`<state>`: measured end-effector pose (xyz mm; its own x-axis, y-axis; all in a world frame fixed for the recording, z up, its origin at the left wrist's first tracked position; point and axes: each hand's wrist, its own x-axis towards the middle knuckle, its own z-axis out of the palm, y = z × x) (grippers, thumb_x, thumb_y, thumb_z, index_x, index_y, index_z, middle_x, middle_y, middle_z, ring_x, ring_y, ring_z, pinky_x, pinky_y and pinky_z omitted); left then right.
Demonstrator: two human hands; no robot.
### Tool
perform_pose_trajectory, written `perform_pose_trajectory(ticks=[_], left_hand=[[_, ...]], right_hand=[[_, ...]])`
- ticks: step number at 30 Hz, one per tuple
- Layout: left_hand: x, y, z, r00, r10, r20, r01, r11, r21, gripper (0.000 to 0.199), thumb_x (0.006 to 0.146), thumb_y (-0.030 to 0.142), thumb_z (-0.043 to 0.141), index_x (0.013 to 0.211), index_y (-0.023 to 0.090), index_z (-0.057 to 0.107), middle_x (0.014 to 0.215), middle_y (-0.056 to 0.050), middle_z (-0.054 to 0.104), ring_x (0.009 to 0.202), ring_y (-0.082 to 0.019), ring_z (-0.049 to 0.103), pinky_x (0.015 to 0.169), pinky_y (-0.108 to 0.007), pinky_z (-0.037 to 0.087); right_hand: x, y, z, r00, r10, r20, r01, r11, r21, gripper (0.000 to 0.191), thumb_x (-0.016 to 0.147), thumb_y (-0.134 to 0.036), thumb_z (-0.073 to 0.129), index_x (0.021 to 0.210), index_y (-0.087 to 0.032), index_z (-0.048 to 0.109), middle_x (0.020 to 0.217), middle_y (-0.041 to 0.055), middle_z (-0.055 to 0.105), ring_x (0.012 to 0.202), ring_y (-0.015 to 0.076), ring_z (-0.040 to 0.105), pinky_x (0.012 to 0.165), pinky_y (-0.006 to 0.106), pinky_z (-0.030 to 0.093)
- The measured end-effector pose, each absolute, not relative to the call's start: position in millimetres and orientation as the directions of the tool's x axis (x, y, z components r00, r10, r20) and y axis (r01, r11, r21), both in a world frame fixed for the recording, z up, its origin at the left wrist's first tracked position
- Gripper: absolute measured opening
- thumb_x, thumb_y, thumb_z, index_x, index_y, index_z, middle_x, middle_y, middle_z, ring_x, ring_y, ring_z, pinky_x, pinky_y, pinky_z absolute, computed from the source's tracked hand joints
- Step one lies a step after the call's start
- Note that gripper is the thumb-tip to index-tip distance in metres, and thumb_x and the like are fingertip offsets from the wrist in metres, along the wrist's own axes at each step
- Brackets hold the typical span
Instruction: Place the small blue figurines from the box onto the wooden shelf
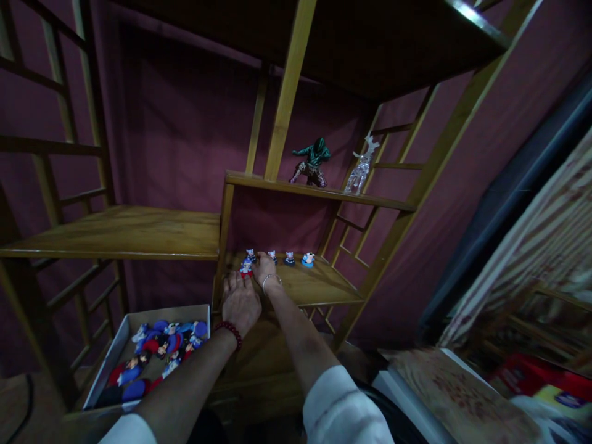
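A small figurine with purple hair and a red base (245,267) stands near the left end of the low wooden shelf (319,287). The fingertips of my left hand (241,303), bent and close together, are at its base. My right hand (265,269) is just to the right, its fingers curled together and partly hidden, so what they hold does not show. Behind the purple-haired one is a small white-headed figurine (250,254). To the right, in a row, are two similar figurines, one partly behind my right hand (272,256) and another (289,258), then one with a blue base (308,259).
An open box (105,364) full of small figurines sits at lower left. A dark green hooded figure (314,161) and a clear deer ornament (361,166) stand on the shelf above. Wooden posts (289,92) divide the cabinet. A higher shelf (124,231) lies left.
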<state>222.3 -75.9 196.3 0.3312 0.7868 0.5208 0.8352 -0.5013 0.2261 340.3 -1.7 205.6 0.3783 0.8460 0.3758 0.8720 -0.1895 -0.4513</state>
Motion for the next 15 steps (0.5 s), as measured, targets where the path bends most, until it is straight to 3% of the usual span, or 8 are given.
perform_pose_trajectory(ticks=[15], left_hand=[[221.5, -75.9, 198.0, 0.360, 0.792, 0.493, 0.830, -0.513, 0.218, 0.043, 0.079, 0.017, 0.033, 0.118, 0.004, 0.046, 0.123, -0.019, 0.047, 0.121, -0.026, 0.033, 0.101, -0.044, 0.019]], right_hand=[[335.0, 8.5, 215.5, 0.398, 0.882, 0.253, 0.893, -0.308, -0.330, 0.040, 0.074, -0.013, 0.051, 0.114, -0.016, 0.047, 0.101, 0.0125, 0.062, 0.094, 0.0199, 0.058, 0.077, 0.025, 0.042]])
